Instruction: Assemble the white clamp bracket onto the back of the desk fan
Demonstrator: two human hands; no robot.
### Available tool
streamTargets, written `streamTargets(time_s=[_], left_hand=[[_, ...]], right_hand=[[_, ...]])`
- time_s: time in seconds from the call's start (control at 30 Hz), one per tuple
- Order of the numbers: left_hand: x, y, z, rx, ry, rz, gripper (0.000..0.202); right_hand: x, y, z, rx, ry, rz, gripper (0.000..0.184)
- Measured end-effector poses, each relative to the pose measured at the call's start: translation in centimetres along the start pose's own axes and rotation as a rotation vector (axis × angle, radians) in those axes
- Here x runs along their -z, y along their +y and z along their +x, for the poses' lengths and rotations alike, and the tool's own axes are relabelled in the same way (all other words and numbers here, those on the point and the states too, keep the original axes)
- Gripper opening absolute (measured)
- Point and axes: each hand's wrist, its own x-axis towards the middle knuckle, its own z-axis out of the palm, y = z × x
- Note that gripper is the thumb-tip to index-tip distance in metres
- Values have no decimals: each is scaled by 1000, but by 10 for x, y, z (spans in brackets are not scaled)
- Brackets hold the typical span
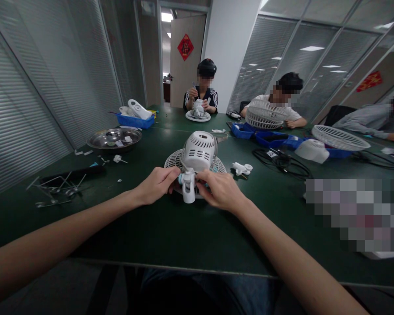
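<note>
A white electric fan head (200,151) lies face down on its round grille (172,161) in front of me, its vented motor housing upward. On its near side a white forked neck bracket (188,192) sticks out toward me. My left hand (158,186) is closed at the bracket's left side, thumb and fingers by a light-blue knob (180,178). My right hand (221,190) grips the bracket's right side, its fingertips partly hidden. A small white plastic part (242,169) rests on the table to the right of the fan.
A steel bowl (114,139) of small parts and a blue bin (135,120) stand at left, behind a wire rack (61,190). Cables (282,162), blue trays (272,139) and a loose grille (339,138) lie right. Several people sit around the green table (184,236).
</note>
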Motion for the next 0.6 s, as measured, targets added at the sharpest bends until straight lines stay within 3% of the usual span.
streamTargets(time_s=[0.27, 0.4, 0.6], left_hand=[[-13, 13, -4, 156, 35, -191, 41], [-15, 24, -7, 144, 42, 21, 38], [-3, 16, -2, 162, 231, 378, 41]], right_hand=[[-17, -1, -7, -119, 94, 65, 14], [-24, -3, -6, -126, 113, 40, 17], [-29, -17, 3, -163, 66, 76, 26]])
